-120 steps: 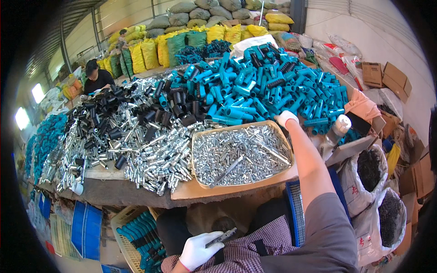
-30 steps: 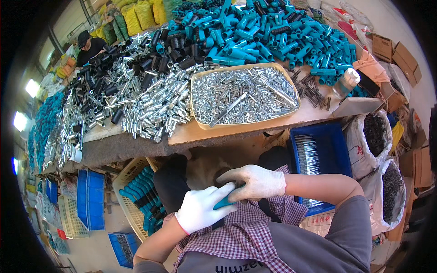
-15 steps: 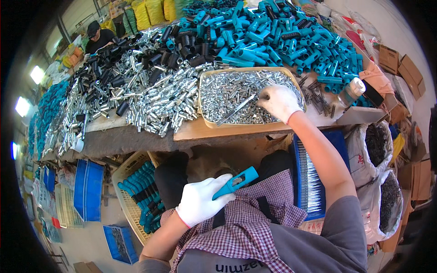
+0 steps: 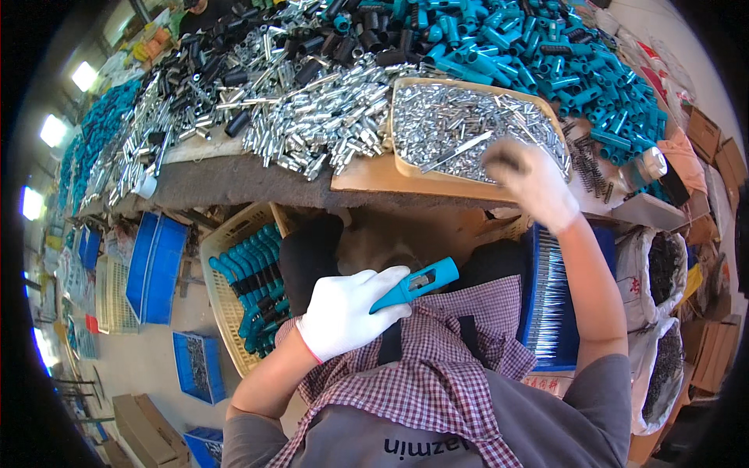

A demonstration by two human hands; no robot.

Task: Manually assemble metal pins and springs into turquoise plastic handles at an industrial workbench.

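- Left hand: white glove, closed around the near end of a teal handle. Handle held over the lap, above the checked apron; free end angled away and to the right, long slot facing up. Contents of slot too small to make out.
- Right hand: white glove, motion-blurred, at the near right edge of the tray. Fingers look bent; cannot tell whether they grip anything.
- Tray: cream rim, filled with small metal pieces; a longer flat silver strip lies diagonally on them.
- Worktop: bare wood along the near edge, left of the tray.
- Right of tray: dark coil springs, then a clear bottle with white cap.
- Left of tray: heap of silver tubes, black sleeves behind and among them.
- Behind tray: large heap of teal handles.
- Below worktop, right: blue bin with thin metal rods side by side; white sacks beyond.
- Below worktop, left: cream crate of teal-and-black handles; blue bins farther left.
- Far upper left: a co-worker in dark clothing, partly cut off.
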